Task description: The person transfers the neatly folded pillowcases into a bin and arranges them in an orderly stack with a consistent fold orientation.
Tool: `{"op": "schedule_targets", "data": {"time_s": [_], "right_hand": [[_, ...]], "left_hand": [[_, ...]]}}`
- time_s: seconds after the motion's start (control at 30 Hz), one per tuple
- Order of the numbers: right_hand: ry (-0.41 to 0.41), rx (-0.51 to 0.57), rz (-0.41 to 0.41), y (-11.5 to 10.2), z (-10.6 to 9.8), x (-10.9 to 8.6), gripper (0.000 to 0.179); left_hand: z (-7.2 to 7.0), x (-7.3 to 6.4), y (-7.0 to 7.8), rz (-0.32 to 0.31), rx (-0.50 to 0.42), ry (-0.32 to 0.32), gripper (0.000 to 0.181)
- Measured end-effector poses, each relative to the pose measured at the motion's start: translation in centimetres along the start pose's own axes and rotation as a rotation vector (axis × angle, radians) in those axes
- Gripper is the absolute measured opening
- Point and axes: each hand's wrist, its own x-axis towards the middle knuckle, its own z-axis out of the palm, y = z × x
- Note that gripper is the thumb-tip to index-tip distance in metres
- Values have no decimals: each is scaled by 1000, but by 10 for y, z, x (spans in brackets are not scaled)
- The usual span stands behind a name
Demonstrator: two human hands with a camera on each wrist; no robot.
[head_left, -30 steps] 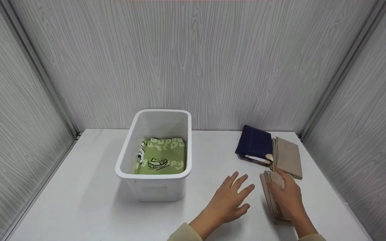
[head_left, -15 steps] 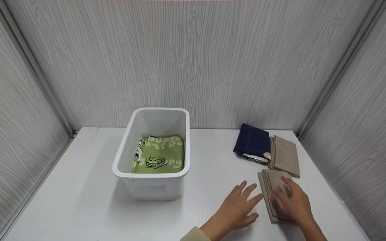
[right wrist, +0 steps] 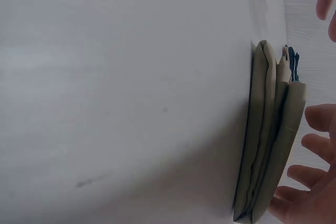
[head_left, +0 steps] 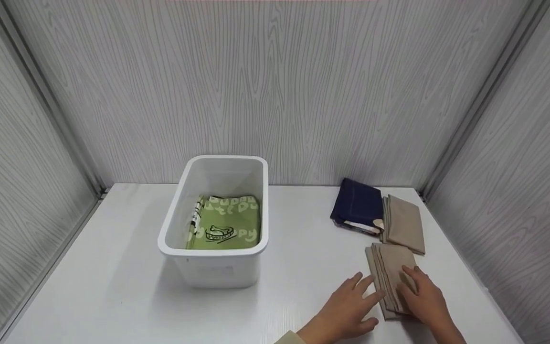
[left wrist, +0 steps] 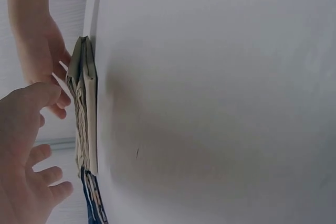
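A folded beige cloth point(head_left: 399, 258) lies in layers at the front right of the table in the head view; its layered edges show in the left wrist view. My right hand point(head_left: 425, 296) hovers over or lightly touches its right part, fingers spread; contact is unclear. Beside the cloth's left edge is my left hand point(head_left: 349, 308), fingers apart and holding nothing. In the right wrist view the right hand point(right wrist: 315, 187) has its fingertips close to the folded cloth point(right wrist: 268, 135). Behind it lie a folded navy cloth point(head_left: 358, 203) and a second folded beige cloth point(head_left: 405, 222).
A white plastic bin point(head_left: 213, 252) stands left of centre, with a folded green printed cloth point(head_left: 232, 220) inside. The white table point(head_left: 112, 267) is bounded by a back wall point(head_left: 256, 86) and side walls with a wood-grain pattern.
My left hand has come right and nearer to me, up to the beige cloth's left edge. The right hand has drawn back along the cloth, toward me and to the right.
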Motion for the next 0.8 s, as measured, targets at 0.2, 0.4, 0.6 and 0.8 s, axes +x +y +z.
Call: {"op": "schedule_targets", "data": {"time_s": [0.2,0.4,0.6,0.8], "right_hand": [[-20,-62,-20,9,2,-2,54],[-27,-81,-46,16,4,-3,51],[-35,-72,-50,24,6,-6,52],[-35,-52,-61,26,7,-8,53]], "left_hand": [[10,6,10,37,-5,-100,62],[18,8,14,73,-11,-183,67],[22,10,21,110,-43,-123,72],[24,13,27,129,-9,-122,73]]}}
